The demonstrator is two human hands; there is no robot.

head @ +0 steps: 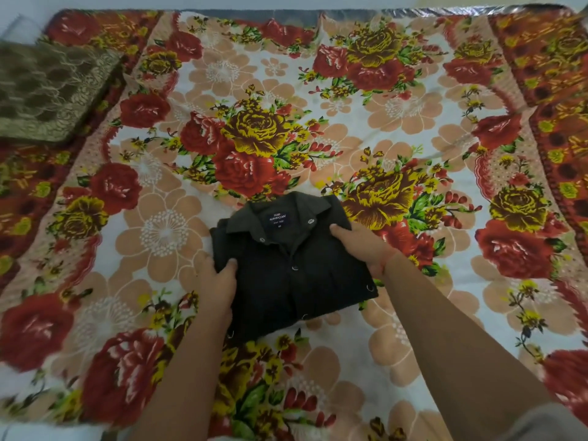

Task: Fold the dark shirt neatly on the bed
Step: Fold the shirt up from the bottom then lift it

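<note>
The left hand (219, 278) has its grip closed on the left edge of the dark shirt (292, 265): the thumb lies on top of the cloth and the fingers are tucked out of sight under the edge. The right hand (366, 246) has its grip closed on the shirt's right edge in the same way, thumb pressed on top near the collar (276, 211), fingers hidden beneath. Both bare forearms reach in from the bottom of the frame.

The shirt sits between the two hands, just below the centre of the frame, folded into a compact rectangle with its front side up. The collar points toward the top of the frame, and a dark neck label (277, 219) with white lettering shows inside it. A row of small metal snaps runs down the placket, and a few more show along the lower and right edges. The bundle is turned slightly askew.

It lies on the bed, which is covered by a floral blanket (397, 106) of red and yellow roses on a pale ground with a red border. At the upper left of the frame a folded brown patterned cloth (47, 90) rests on the blanket, well apart from the shirt.
</note>
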